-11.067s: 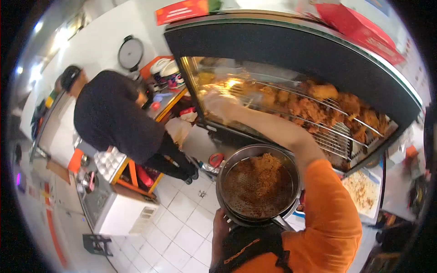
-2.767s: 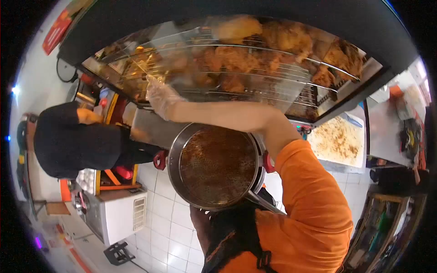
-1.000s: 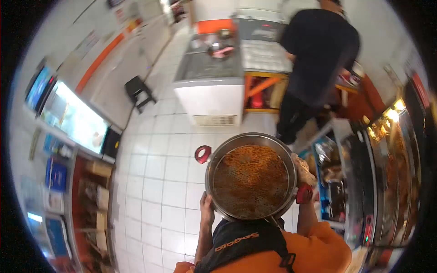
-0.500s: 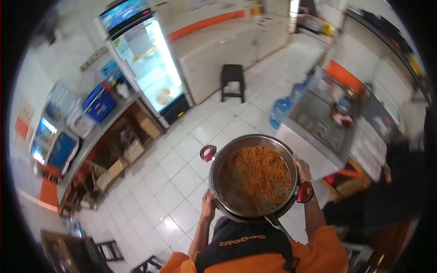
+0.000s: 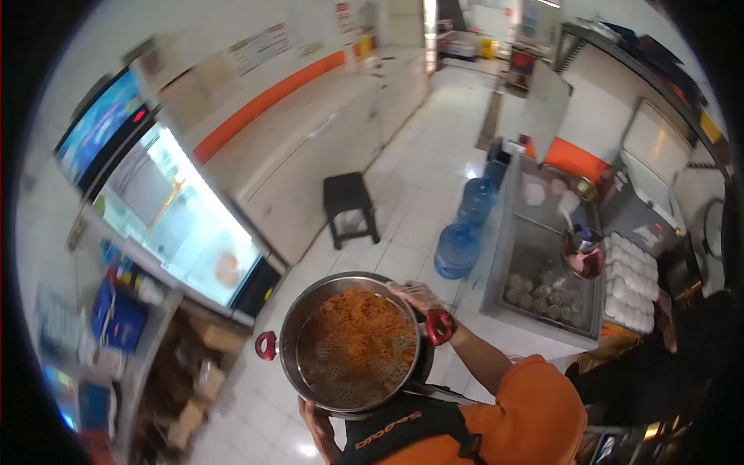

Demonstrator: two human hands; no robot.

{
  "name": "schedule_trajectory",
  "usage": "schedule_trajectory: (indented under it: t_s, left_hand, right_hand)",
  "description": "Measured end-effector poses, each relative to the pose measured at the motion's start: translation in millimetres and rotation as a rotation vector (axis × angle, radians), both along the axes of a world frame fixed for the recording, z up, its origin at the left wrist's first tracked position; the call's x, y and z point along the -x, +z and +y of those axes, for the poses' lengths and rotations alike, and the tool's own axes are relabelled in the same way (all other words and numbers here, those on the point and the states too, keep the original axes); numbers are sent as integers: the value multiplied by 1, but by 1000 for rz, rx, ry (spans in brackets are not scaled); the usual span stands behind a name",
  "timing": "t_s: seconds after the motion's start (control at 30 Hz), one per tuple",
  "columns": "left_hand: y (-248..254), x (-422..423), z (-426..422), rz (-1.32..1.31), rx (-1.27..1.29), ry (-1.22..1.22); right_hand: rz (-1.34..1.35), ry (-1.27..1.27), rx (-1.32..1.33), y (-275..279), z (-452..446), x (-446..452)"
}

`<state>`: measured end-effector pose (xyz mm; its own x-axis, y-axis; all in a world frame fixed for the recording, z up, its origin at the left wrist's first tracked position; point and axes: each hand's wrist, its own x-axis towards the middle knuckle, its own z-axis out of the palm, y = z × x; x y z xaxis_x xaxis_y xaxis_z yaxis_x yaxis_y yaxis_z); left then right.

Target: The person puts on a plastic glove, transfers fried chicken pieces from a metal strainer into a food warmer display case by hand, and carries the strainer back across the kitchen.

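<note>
A steel pot [image 5: 291, 353] with a perforated inner basket and red side handles is in front of my body. Orange-brown crumbs [image 5: 360, 322] lie in its basket. My left hand [image 5: 318, 426] holds the pot at its near lower-left side, with the fingers partly hidden beneath it. My right hand [image 5: 418, 298], in a clear glove, grips the pot's right rim beside the red handle [image 5: 440, 327]. A long metal handle sticks out under the pot toward the lower right.
A black stool [image 5: 349, 203] stands ahead, with blue water jugs [image 5: 457, 249] to its right. A freezer [image 5: 496, 298] with egg trays [image 5: 629, 287] beside it is at right. A lit fridge [image 5: 182, 213] stands left. Another person in dark clothing [image 5: 643, 380] is at the right edge.
My right hand has come out of the food display case and now holds the pot. The view has swung from the case to the floor, stool and freezer. The piece on the crumbs is gone.
</note>
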<state>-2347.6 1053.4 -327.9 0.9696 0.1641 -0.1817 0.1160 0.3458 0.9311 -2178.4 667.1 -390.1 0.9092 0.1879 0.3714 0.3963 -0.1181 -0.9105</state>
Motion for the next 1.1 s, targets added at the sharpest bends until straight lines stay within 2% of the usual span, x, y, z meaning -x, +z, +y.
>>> schedule_trajectory:
  t_s: [0.13, 0.2, 0.27, 0.3, 0.33, 0.37, 0.43, 0.5, 0.57, 0.6, 0.63, 0.7, 0.73, 0.8, 0.9, 1.0, 1.07, 1.1]
  left_hand:
    - [9, -130, -13, -33, 5, -194]
    - [6, -205, -28, 52, 24, -323]
    - [-1, -272, -41, 109, 14, -463]
    - [-8, -309, -54, 116, 3, -545]
    - [-11, -348, -68, 123, -4, -622]
    - [10, -384, -107, 105, 66, -606]
    - [-11, -458, -136, 107, 23, -742]
    - [-11, -513, -193, 102, 72, -688]
    - [-25, -577, -221, 138, 19, -822]
    - [-30, -607, -242, 125, 28, -805]
    - [-18, -632, -265, 92, 32, -818]
    - [7, -679, -308, 27, 43, -786]
    - [18, -658, -310, 1, 47, -743]
    - [21, -706, -335, 23, 36, -682]
    - [12, -778, -380, 44, 51, -651]
    - [-13, -840, -425, 105, 176, -647]
    - [-5, -886, -477, 117, 96, -640]
    - [-20, -917, -499, 102, 168, -672]
  right_hand:
    - [7, -162, -204, 9, -36, -57]
    - [-29, -215, -273, -3, -68, -89]
    - [-182, -378, -54, -7, -98, -92]
    - [-39, -477, -45, 17, -102, -90]
    - [116, -550, 9, 9, -129, -110]
    - [277, -608, 65, 1, -155, -129]
    - [662, -809, 90, -33, -207, -179]
    - [796, -977, -78, -26, -242, -209]
    - [762, -962, -223, 25, -260, -241]
    - [725, -941, -259, 33, -275, -265]
    - [690, -919, -295, 41, -289, -288]
    - [444, -861, -354, 42, -326, -341]
    - [488, -851, -324, 60, -325, -330]
    - [612, -832, -277, 88, -351, -391]
    - [710, -836, -68, 113, -393, -469]
    - [741, -794, 106, 68, -453, -522]
    - [791, -754, 158, 49, -496, -562]
    - [799, -593, 119, 50, -520, -584]
